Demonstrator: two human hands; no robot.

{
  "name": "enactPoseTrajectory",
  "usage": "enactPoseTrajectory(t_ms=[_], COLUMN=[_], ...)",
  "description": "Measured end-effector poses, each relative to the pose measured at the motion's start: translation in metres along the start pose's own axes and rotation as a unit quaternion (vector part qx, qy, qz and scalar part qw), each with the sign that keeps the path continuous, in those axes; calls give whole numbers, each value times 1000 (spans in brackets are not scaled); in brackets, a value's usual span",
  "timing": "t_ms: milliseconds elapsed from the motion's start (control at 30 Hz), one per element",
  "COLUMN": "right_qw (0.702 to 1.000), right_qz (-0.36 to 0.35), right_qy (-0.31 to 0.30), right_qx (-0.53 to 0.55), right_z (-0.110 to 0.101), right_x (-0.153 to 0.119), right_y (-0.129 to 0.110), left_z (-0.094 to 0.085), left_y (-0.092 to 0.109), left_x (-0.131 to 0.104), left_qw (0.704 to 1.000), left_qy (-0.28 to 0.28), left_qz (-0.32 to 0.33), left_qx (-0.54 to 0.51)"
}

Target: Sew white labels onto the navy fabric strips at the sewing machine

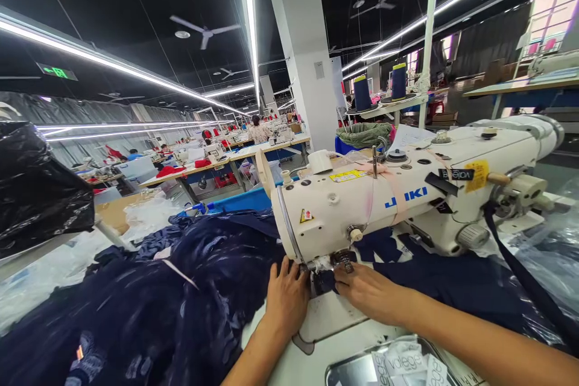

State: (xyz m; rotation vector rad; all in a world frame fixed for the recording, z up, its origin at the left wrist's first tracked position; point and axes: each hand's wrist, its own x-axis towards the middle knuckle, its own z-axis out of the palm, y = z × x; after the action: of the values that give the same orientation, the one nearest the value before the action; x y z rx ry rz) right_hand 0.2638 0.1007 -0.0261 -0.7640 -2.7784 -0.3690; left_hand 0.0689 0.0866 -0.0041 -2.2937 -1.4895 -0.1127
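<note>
A white JUKI sewing machine [344, 205] stands in front of me, its needle area just above the bed [330, 319]. My left hand [287, 295] lies flat to the left of the needle, fingers stretched forward and slightly apart, touching navy fabric. To the right of the needle, my right hand [371, 292] is closed, its fingers pinching a piece of navy fabric [323, 282] under the machine head. The needle and presser foot are partly hidden. A large pile of navy garments [149, 301] lies to the left.
A metal tray [335, 374] of white labels [404, 362] sits at the front edge. More navy cloth [461, 286] and clear plastic [552, 253] lie to the right. A black plastic bag [40, 181] is at far left. Thread cones [362, 93] stand behind the machine.
</note>
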Motion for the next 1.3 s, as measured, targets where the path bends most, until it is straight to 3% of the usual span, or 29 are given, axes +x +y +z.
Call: enactPoseTrajectory(t_ms=[333, 800, 1033, 1200, 1300], right_qw=[999, 997, 996, 997, 990], right_qz=[-3, 27, 50, 45, 55], right_qy=[-35, 1, 11, 54, 126], right_qx=[-25, -71, -76, -43, 1], right_z=[-17, 5, 5, 8, 16], right_x=[5, 12, 19, 12, 4], right_y=[-11, -24, -29, -18, -6], left_z=[3, 6, 5, 4, 0], left_y=[0, -3, -4, -3, 4], left_x=[2, 12, 16, 16, 7], left_qw=[1000, 998, 996, 995, 994], left_qy=[-12, -33, -45, -65, -88], left_qz=[-3, -3, 0, -17, -42], left_qx=[-27, -56, -77, -67, -44])
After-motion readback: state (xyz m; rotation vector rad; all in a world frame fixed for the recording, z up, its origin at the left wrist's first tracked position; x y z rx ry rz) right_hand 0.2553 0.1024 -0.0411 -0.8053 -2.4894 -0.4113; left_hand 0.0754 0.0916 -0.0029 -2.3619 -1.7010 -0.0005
